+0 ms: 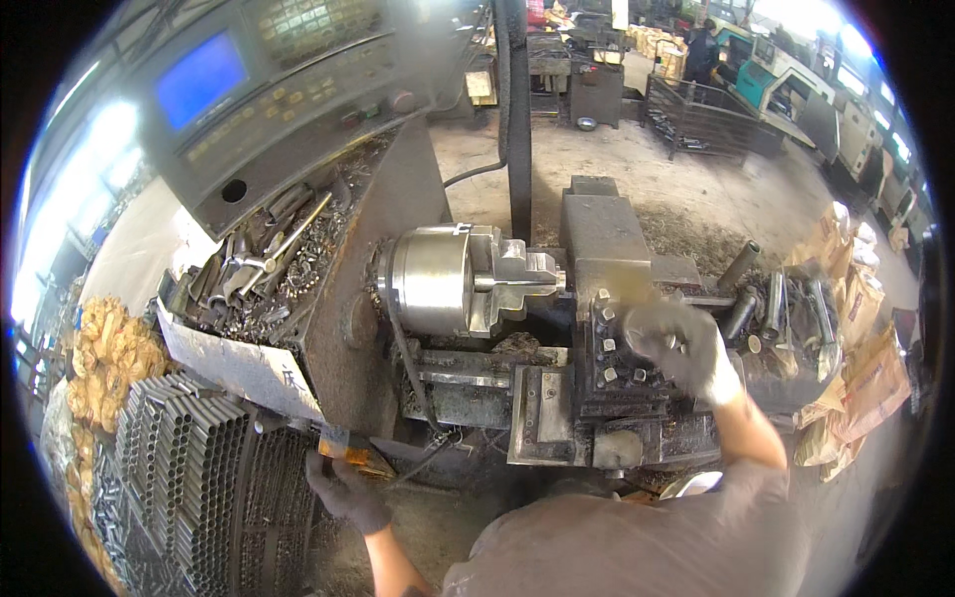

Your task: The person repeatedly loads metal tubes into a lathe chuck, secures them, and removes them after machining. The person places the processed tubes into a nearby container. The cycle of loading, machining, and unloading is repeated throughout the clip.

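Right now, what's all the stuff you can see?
Screen: one, blue, upper left
Control panel: one, grey, around the screen
Post: one, black, upper middle
Co-worker: one, dark-clothed, far upper right
Chuck: one, silver, centre
Tool block: one, dark, right of the chuck
Shavings: many, grey, left of the chuck
Sheet: one, white, below the shavings
Stacked tubes: many, grey, lower left
Paper sacks: several, tan, far right
Orange piece: one, orange, lower left
Left hand: one, dark-gloved, beside the orange piece
Right hand: one, grey-gloved, blurred, at the tool block
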A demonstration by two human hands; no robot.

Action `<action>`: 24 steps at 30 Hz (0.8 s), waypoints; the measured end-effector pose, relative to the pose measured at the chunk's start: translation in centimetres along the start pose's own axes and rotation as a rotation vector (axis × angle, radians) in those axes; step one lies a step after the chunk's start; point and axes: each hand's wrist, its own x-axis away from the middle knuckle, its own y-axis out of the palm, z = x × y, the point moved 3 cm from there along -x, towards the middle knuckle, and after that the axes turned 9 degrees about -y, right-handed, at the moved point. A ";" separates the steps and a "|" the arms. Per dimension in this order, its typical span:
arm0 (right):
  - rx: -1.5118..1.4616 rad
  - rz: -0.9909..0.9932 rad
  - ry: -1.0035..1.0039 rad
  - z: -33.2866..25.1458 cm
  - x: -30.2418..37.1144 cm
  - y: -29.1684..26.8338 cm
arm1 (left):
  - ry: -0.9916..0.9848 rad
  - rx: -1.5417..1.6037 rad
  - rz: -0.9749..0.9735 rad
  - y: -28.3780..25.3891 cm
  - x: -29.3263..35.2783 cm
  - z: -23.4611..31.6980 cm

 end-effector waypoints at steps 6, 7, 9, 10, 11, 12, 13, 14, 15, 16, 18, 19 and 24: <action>-0.215 -0.142 0.122 -1.2 8.4 0.6 | 0.626 -0.119 -0.280 12.0 -7.2 20.4; -0.305 -0.153 0.210 -0.8 9.2 0.8 | 0.736 -0.175 -0.206 15.3 -8.9 23.7; -0.411 -0.145 0.377 0.0 10.6 0.8 | 0.634 -0.388 -0.270 20.9 -12.2 28.7; -0.407 -0.154 0.378 0.1 11.2 0.6 | 0.607 -0.463 -0.266 22.9 -13.8 30.8; -0.431 -0.164 0.420 0.3 11.9 0.7 | 0.558 -0.547 -0.310 24.6 -15.1 32.2; -0.395 -0.191 0.466 0.5 12.7 0.6 | 0.514 -0.588 -0.347 25.9 -16.4 33.6; -0.404 -0.179 0.444 0.6 13.3 0.6 | 0.444 -0.633 -0.430 27.2 -17.5 34.5; -0.380 -0.192 0.424 0.6 13.9 0.6 | 0.473 -0.641 -0.435 27.8 -18.0 35.3; -0.351 -0.210 0.382 0.5 14.4 0.7 | 0.489 -0.653 -0.448 28.0 -18.2 35.8; -0.357 -0.213 0.380 0.5 14.9 0.9 | 0.456 -0.702 -0.495 27.8 -18.0 35.6; -0.325 -0.211 0.271 0.2 15.2 1.8 | 0.551 -0.577 -0.359 25.6 -15.0 34.5; -0.397 -0.241 0.349 0.3 15.3 2.7 | 0.517 -0.585 -0.396 24.1 -12.8 32.9; -0.513 -0.503 0.208 -0.8 13.4 10.3 | 0.605 -0.333 -0.859 11.8 6.7 14.4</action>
